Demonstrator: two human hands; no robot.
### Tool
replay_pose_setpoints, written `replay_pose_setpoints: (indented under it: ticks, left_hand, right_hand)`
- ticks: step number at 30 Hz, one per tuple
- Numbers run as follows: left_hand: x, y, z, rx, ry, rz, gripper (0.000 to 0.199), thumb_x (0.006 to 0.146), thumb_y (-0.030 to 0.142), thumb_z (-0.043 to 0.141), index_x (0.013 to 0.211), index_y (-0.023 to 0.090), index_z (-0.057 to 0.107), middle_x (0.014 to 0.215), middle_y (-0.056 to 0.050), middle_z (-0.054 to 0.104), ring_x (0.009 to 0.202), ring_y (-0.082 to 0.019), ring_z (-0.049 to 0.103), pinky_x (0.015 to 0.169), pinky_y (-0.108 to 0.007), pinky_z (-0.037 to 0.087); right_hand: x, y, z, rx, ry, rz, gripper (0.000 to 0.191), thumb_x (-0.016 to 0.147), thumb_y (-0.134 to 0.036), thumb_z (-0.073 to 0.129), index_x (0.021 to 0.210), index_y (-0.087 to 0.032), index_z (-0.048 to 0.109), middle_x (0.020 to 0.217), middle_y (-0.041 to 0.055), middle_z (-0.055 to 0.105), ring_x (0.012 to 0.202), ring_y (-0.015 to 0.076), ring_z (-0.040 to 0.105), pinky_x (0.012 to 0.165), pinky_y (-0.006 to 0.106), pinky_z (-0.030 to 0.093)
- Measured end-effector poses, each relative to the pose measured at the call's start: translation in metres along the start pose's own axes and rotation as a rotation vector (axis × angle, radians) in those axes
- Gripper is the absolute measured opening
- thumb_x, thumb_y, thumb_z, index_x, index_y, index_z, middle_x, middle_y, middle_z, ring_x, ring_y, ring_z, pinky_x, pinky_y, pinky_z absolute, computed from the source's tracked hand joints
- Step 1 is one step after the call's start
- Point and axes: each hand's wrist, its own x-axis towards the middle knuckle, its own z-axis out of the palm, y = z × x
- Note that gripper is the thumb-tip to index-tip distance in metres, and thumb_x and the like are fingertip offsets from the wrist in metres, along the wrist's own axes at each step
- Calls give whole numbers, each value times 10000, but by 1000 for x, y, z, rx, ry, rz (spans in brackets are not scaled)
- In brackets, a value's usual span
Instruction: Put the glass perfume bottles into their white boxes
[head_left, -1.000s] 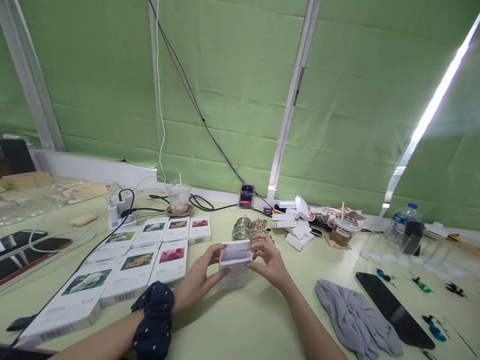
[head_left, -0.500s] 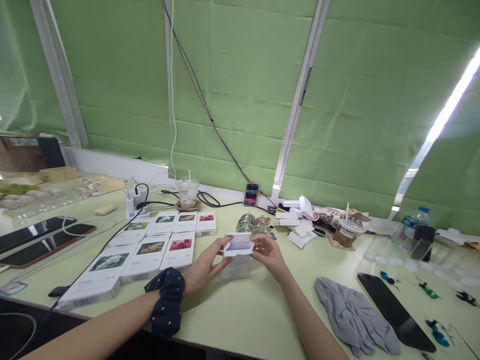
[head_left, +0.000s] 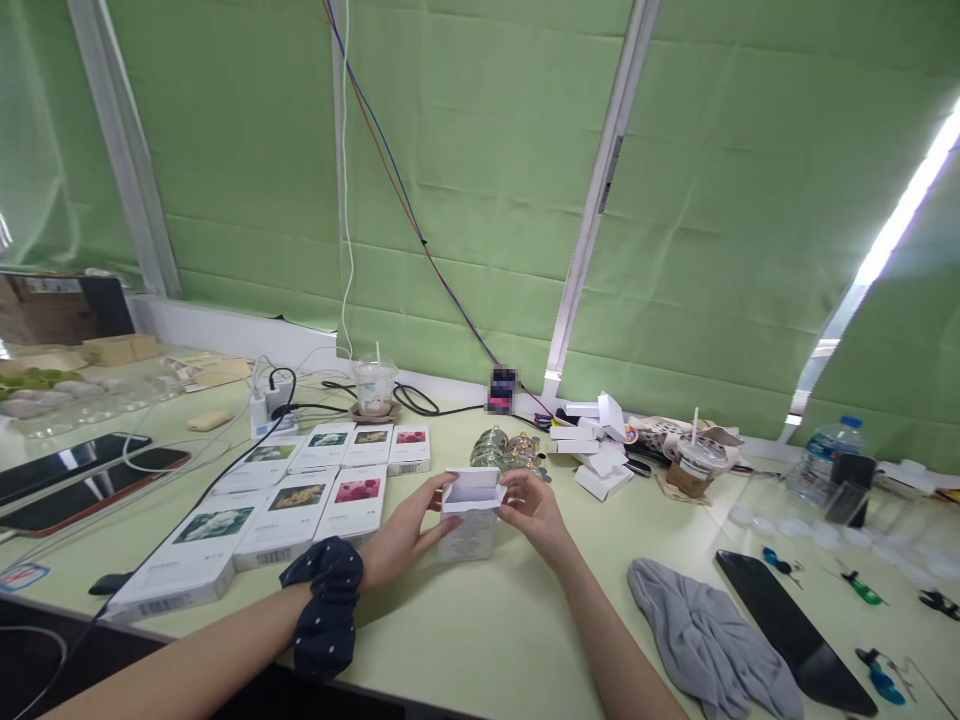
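Observation:
A small white cardboard box with its top flaps raised is held over the table in front of me. My left hand grips its left side, thumb in front and fingers behind. At the right edge, my right hand pinches the box near its open flap. Just behind the box lie round metallic pieces, stacked in rows and partly hidden by the box and my right hand. To the left, white boxes with flower pictures lie flat in two rows.
Loose white boxes are piled at the back. Two drink cups and a water bottle stand along the wall. On the right lie a grey cloth and a black phone. Cables cross the left side.
Both hands and the box have shifted very slightly left in view, along with a small camera shift. The grip on the box looks the same.

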Motion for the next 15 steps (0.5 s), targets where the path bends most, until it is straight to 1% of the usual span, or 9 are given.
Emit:
replay_pose_setpoints:
  ticks: [2, 5, 7, 11, 13, 15]
  left_hand:
    - [1, 1, -1, -11, -6, -8, 436, 895, 358, 495, 1283, 245, 332, 1270, -101, 537, 1043, -224, 601, 923, -426, 490]
    - [3, 1, -1, -28, -2, -7, 445, 892, 352, 503, 1286, 256, 320, 1248, -85, 547, 1032, -219, 607, 918, -421, 496]
    - [3, 1, -1, -37, -3, -4, 448, 892, 347, 508, 1287, 265, 313, 1252, -74, 540, 1036, -212, 607, 921, -412, 498]
    - [2, -1, 0, -36, 24, 19, 464, 895, 340, 508, 1295, 273, 282, 1289, -80, 495, 1070, -215, 595, 935, -416, 498]
    - [0, -1, 2, -20, 50, 59, 479, 891, 332, 513, 1297, 275, 265, 1283, -87, 488, 1074, -221, 595, 934, -424, 502]
    - [-2, -2, 4, 15, 73, 120, 488, 886, 312, 520, 1293, 276, 254, 1260, -90, 500, 1078, -227, 593, 936, -431, 501]
  right_hand:
    - [0, 1, 1, 9, 13, 10, 384, 673, -372, 753, 946, -227, 525, 932, 32, 521, 749, 131, 524, 617, 245, 468]
    - [-1, 6, 2, 24, 34, 40, 537, 644, -349, 771, 1069, -262, 454, 985, 34, 494, 745, 123, 525, 618, 244, 476]
    - [-1, 9, 3, 13, 18, 79, 622, 625, -318, 781, 1127, -279, 416, 1016, 32, 475, 743, 113, 521, 616, 236, 475]
    - [-2, 9, 7, -31, -29, 158, 664, 593, -274, 791, 1143, -275, 418, 1094, 47, 463, 748, 103, 523, 605, 227, 467]
    - [-2, 6, 9, -36, -30, 166, 668, 578, -276, 798, 1132, -269, 425, 1113, 53, 471, 781, 116, 539, 613, 231, 471]
    - [-2, 3, 9, -43, -47, 161, 636, 567, -289, 806, 1094, -251, 451, 1087, 49, 499, 816, 132, 555, 642, 243, 482]
